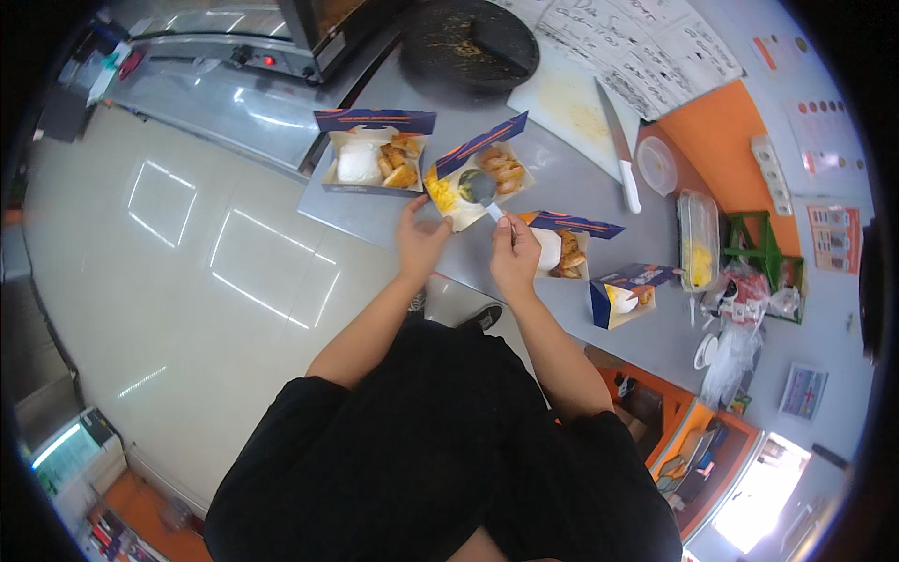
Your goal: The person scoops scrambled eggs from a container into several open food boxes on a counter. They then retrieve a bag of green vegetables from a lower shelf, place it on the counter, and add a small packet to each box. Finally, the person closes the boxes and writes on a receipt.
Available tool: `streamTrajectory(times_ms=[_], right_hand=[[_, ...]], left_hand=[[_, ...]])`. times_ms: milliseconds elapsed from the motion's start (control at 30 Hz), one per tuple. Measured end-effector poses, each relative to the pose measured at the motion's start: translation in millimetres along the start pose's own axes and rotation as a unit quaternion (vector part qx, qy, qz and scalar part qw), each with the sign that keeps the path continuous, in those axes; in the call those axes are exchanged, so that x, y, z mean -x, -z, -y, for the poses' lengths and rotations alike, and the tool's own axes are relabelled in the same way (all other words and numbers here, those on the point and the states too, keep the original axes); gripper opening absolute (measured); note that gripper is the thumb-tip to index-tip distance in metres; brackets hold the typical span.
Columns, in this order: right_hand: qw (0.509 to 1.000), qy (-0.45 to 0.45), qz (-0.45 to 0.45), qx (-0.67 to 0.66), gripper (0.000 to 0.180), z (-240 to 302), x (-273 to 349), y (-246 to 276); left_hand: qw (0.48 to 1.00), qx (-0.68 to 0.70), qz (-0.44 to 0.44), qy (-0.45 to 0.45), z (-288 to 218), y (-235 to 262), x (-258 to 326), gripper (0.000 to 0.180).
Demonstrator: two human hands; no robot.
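I observe four open paper food boxes on the grey worktop (581,309). My left hand (419,239) rests against the near edge of the second box (478,183), fingers spread and steadying it; that grip is loose and closed on nothing. My right hand (513,253) is closed around the pale handle of a spoon (481,190), whose dark bowl sits over the middle of that same box. The box holds yellow corn at its left side, fried pieces at its right, and its blue-and-orange lid stands up behind.

To the left, touching nothing in hand, the first box (373,161) contains a white block of rice and fried pieces. Just right of my right hand lies the third box (562,248), and further right the fourth box (623,295).

Beyond them, a white-handled knife (618,150) lies on a pale cutting board (571,103), with a round dark pan (468,42) behind. A clear tub of corn (698,239) stands at the right edge.
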State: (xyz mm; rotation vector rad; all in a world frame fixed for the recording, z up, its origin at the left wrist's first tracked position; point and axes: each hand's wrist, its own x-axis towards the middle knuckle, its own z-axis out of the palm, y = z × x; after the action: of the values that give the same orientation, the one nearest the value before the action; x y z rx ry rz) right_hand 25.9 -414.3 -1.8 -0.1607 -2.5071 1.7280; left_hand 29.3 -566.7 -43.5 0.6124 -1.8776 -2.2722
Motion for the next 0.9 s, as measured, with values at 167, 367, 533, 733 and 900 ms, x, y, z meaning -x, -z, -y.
streamTrajectory(times_ms=[167,367,533,733,900], right_hand=[[0.906,-0.225,0.065,-0.353,0.017,50.4,21.4,39.6],[0.793,-0.275,0.053,-0.542,0.02,104.5,42.6,152.8],[0.862,-0.194,-0.211,-0.418,0.014,76.6,44.0,290.5],[0.902,-0.047,-0.326,0.278,0.025,-80.5,29.1,480.8],[0.789,0.079,-0.092,0.603,0.022,-150.2,-40.6,573.9]], left_hand=[[1.0,0.006,0.01,0.01,0.5,2.1,1.8,0.058],[0.998,0.057,-0.013,-0.024,9.9,0.5,3.5,0.049],[0.997,0.047,-0.06,-0.015,2.5,12.4,38.7,0.031],[0.979,0.062,0.064,-0.185,-59.1,-65.1,91.5,0.019],[0.936,0.092,0.216,-0.263,-93.8,-246.3,153.7,0.025]])
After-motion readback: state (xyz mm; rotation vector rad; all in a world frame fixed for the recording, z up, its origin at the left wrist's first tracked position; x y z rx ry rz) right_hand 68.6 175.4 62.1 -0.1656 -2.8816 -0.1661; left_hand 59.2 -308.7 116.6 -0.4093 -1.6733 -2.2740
